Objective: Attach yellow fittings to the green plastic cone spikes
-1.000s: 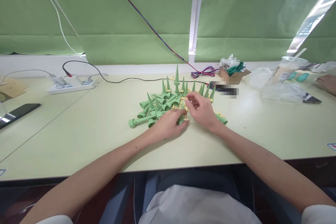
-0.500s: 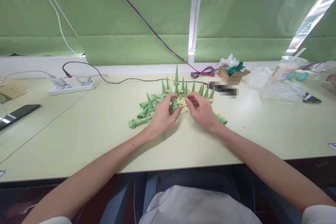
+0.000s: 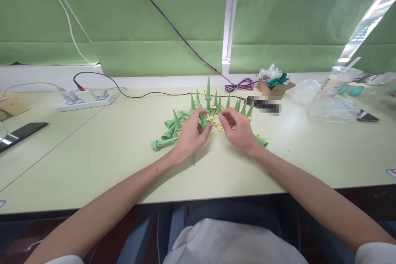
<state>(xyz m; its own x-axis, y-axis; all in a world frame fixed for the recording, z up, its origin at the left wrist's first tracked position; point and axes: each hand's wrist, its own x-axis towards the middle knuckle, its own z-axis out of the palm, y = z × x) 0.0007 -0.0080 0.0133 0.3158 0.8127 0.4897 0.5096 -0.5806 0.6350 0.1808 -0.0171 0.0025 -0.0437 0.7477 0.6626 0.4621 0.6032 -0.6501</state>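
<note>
A heap of green plastic cone spikes [image 3: 185, 126] lies on the pale table [image 3: 93, 161], some upright, some on their sides, with small cream plastic pieces [image 3: 216, 120] scattered among them. My left hand [image 3: 190, 136] is wrapped round one green cone spike [image 3: 202, 121], its pointed tip sticking out below the palm towards me. My right hand [image 3: 239, 130] hovers just right of it, thumb and forefinger pinched together over the cream pieces; what they hold is too small to name.
A white power strip [image 3: 83, 100] with cables sits at the back left, a black phone [image 3: 21, 132] at the far left. A red-blue wire bundle [image 3: 241, 86], a cardboard box with plastic wrap [image 3: 274, 84], clear bags [image 3: 331, 107] and a cup [image 3: 335, 80] occupy the back right.
My left hand picked a green cone out of the heap and lifted it, tip pointing towards me. My right hand stayed pinched beside it. A co-worker's hand at the far right has left the view.
</note>
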